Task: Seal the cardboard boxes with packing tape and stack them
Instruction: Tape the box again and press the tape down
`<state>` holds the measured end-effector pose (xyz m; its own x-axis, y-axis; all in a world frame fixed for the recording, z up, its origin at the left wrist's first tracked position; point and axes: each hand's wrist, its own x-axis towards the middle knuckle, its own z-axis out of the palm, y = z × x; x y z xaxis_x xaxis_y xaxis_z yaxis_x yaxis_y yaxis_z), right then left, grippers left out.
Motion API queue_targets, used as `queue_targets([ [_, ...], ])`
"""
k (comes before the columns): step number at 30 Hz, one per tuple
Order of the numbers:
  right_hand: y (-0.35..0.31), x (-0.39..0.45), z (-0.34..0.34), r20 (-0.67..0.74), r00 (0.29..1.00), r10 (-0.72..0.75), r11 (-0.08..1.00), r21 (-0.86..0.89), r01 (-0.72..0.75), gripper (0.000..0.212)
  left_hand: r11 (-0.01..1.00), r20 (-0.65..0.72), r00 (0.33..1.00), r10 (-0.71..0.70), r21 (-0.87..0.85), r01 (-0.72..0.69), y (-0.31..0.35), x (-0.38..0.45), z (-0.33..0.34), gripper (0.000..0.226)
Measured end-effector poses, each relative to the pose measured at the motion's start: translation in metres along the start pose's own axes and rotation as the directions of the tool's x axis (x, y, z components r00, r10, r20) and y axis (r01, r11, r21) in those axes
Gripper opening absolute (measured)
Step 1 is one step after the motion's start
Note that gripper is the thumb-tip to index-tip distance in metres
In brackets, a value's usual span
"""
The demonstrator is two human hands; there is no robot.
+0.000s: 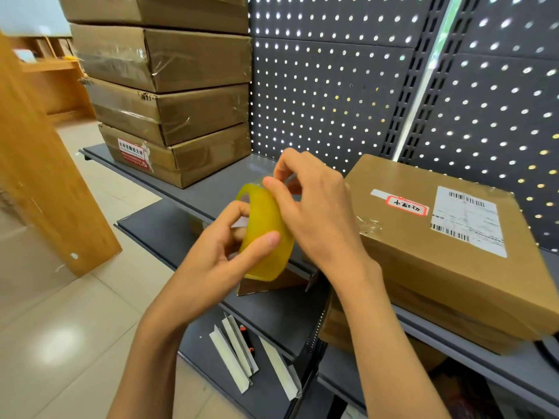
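1. At a grey metal shelf [211,189] backed by a dark pegboard [332,86], with pale floor tiles [60,328] below and to the left.
2. On the far left of that shelf stands a stack of taped boxes [169,86], four showing; the bottom one carries a red and white label.
3. To the right, a flat box [438,252] sits on the shelf, its near corner jutting past the shelf edge; it bears a white shipping label with barcodes and a small red-edged sticker.
4. Front and centre, the roll of tape [266,234], yellowish and clear, is held up in the air over the shelf edge, between stack and flat box.
5. The left hand [217,252] grips the roll, thumb across its outer face and fingers curled through the core.
6. The right hand [314,207] has its fingertips pinched at the top of the roll.
7. On a lower shelf [272,313] lie white angled strips [233,352] and a black and orange tool, partly hidden.
8. A wooden panel [45,192] leans in at left, with tiled floor between it and the shelves.
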<state>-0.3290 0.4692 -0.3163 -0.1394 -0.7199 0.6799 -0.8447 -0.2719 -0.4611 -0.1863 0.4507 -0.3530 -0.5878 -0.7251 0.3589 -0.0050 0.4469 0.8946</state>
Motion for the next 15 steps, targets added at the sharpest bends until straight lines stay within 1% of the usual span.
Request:
queue_targets([
  [1, 0.0, -0.001, 0.002, -0.013, 0.999, -0.039, 0.997, -0.064, 0.038, 0.013, 1.0, -0.01, 1.0, -0.009, -0.03, 0.009, 0.001, -0.002, 0.002, 0.023],
  [3, -0.002, -0.004, 0.003, -0.105, 0.984, -0.142, 0.981, -0.146, 0.126, 0.012, 0.994, -0.107, 0.992, -0.063, -0.094, 0.053, 0.008, -0.004, 0.006, 0.022],
  [5, -0.007, -0.007, -0.001, -0.222, 0.954, -0.199, 0.973, -0.158, 0.166, 0.012, 0.96, -0.201, 0.955, -0.217, -0.221, 0.172, 0.013, -0.004, 0.011, 0.022],
  [6, -0.009, -0.007, -0.003, -0.248, 0.944, -0.219, 0.97, -0.159, 0.184, 0.013, 0.937, -0.214, 0.933, -0.29, -0.262, 0.231, 0.015, -0.004, 0.014, 0.024],
  [7, -0.009, -0.008, -0.007, -0.239, 0.944, -0.225, 0.969, -0.158, 0.191, 0.013, 0.917, -0.205, 0.916, -0.344, -0.284, 0.281, 0.015, -0.005, 0.016, 0.026],
  [8, -0.008, -0.01, -0.01, -0.209, 0.957, -0.202, 0.974, -0.144, 0.174, 0.014, 0.896, -0.181, 0.905, -0.386, -0.306, 0.321, 0.017, -0.008, 0.018, 0.03],
  [9, -0.003, -0.011, -0.013, -0.175, 0.974, -0.145, 0.985, -0.113, 0.127, 0.014, 0.878, -0.147, 0.899, -0.413, -0.329, 0.349, 0.019, -0.01, 0.02, 0.033],
  [11, 0.009, -0.012, -0.022, -0.129, 0.992, 0.009, 0.998, -0.06, -0.017, 0.016, 0.848, -0.05, 0.898, -0.436, -0.358, 0.392, 0.027, -0.014, 0.026, 0.037],
  [13, 0.024, -0.012, -0.034, -0.096, 0.984, 0.147, 0.986, -0.069, -0.154, 0.018, 0.844, 0.059, 0.908, -0.416, -0.346, 0.409, 0.034, -0.017, 0.034, 0.034],
  [15, 0.036, -0.013, -0.046, -0.042, 0.963, 0.267, 0.958, -0.093, -0.27, 0.018, 0.836, 0.129, 0.907, -0.4, -0.354, 0.419, 0.036, -0.018, 0.043, 0.034],
])
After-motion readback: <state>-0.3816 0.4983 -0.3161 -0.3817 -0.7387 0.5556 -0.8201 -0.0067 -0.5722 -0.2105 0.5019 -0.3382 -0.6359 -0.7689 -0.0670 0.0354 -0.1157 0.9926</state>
